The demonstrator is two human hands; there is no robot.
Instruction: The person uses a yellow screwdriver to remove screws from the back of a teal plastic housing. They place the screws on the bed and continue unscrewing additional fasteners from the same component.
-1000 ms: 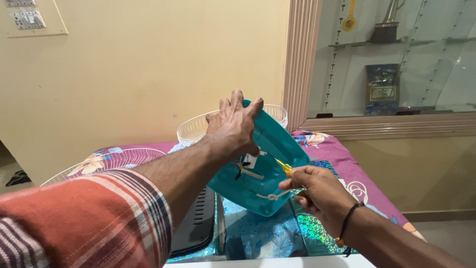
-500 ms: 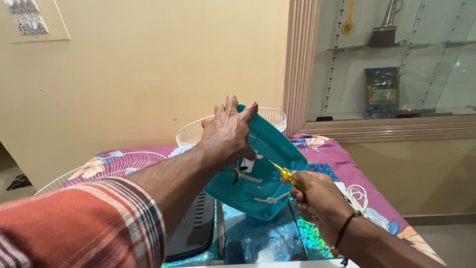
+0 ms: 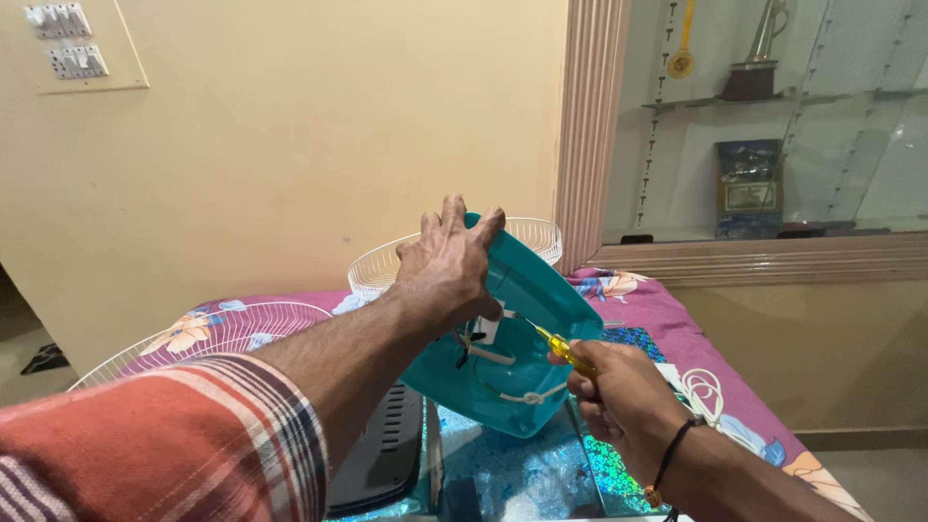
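My left hand (image 3: 447,269) grips the top edge of a teal plastic housing (image 3: 527,333) and holds it tilted on its side, its hollow inside facing me. White wires and a small white part show inside it. My right hand (image 3: 619,396) holds a yellow-handled screwdriver (image 3: 565,350), whose thin tip points up and left into the housing near my left thumb. A black cord band sits on my right wrist.
A white wire fan guard (image 3: 527,235) stands behind the housing, and another fan guard (image 3: 208,333) lies at the left on the floral pink cloth (image 3: 667,309). A dark slotted cover (image 3: 387,449) and glittery blue sheet (image 3: 522,474) lie below. A glass cabinet is at right.
The housing has tipped a little more upright under my left hand. My right hand has shifted the screwdriver slightly to the right and lower, its tip staying inside the housing.
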